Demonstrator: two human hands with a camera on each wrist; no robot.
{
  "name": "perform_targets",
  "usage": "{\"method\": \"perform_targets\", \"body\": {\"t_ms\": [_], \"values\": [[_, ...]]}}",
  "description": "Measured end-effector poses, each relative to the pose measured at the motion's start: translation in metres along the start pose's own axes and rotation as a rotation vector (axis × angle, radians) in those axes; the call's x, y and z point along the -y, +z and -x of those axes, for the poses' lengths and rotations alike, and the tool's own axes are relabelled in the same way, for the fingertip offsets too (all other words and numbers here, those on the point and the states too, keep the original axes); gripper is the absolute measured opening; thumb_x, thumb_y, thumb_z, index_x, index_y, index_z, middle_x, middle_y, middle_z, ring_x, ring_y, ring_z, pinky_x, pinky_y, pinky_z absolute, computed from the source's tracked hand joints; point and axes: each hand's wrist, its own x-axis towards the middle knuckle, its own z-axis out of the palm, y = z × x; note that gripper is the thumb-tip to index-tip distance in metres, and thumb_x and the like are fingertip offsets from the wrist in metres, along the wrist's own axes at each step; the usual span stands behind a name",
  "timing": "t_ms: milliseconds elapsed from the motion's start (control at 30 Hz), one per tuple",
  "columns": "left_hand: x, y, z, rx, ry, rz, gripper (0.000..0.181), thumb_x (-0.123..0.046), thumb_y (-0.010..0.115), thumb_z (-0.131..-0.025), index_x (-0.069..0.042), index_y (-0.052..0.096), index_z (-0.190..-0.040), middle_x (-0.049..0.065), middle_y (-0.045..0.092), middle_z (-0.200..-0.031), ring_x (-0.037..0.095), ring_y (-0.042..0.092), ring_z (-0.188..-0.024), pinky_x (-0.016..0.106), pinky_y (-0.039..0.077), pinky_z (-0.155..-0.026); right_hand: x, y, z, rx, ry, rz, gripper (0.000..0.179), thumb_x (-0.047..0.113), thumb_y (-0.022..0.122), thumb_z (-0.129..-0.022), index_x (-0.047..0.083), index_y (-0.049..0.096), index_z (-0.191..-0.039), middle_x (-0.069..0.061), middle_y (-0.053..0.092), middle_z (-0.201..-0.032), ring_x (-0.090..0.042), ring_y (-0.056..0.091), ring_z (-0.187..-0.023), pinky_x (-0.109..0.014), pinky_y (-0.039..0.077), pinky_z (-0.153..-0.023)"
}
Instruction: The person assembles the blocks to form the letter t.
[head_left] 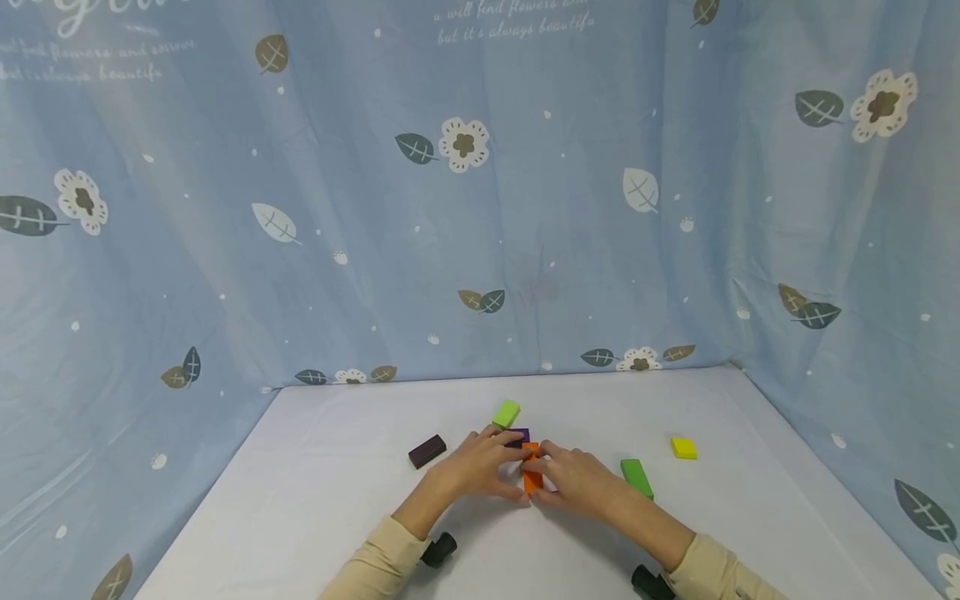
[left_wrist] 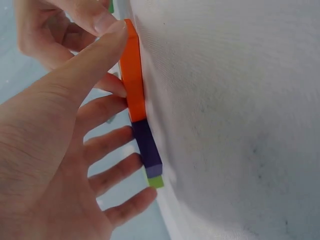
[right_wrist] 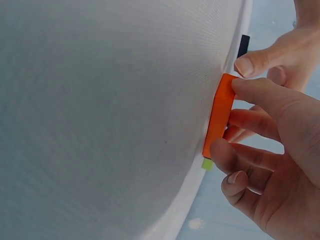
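Observation:
Between both hands, an orange block (head_left: 533, 482) lies lengthwise on the white table. My left hand (head_left: 474, 462) holds it from the left, thumb by its near end and index finger toward the far end. From the other side my right hand (head_left: 588, 483) grips it with thumb and fingers, seen close in the right wrist view along the orange block (right_wrist: 219, 117). A purple block (left_wrist: 145, 142) adjoins its far end, and the left hand's other fingers reach alongside. Beyond the purple one sits a light green block (head_left: 507, 413), angled in the head view.
A dark block (head_left: 427, 452) lies left of the hands. On the right are a green block (head_left: 637, 478), close by the right forearm, and a yellow block (head_left: 683, 447) farther out. A blue patterned curtain (head_left: 525, 250) rises behind the white table (head_left: 322, 517).

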Motion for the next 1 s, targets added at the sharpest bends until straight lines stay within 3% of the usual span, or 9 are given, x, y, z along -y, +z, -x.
{"method": "perform_targets", "body": {"t_ms": [433,1000], "values": [[-0.001,0.002,0.001,0.025,-0.039,0.029,0.070,-0.064,0.068,-0.081,-0.034,0.052,-0.142,-0.004,0.040,-0.156,0.029,0.038,-0.141,0.060,0.040,-0.104,-0.003,-0.006,-0.001,0.045,-0.009,0.028,0.041,0.046,0.067,-0.090,0.022,0.068,-0.124,0.001,0.058,-0.105,-0.005,0.044,-0.064,-0.021,0.045,-0.057],[-0.002,0.002,0.000,0.024,-0.040,0.044,0.071,-0.065,0.068,-0.080,-0.036,0.051,-0.143,-0.002,0.039,-0.157,0.028,0.039,-0.140,0.059,0.043,-0.100,-0.005,-0.011,-0.004,0.100,0.004,0.002,0.043,0.048,0.068,-0.088,0.022,0.068,-0.123,0.001,0.062,-0.110,-0.007,0.050,-0.067,-0.028,0.052,-0.064]]}}
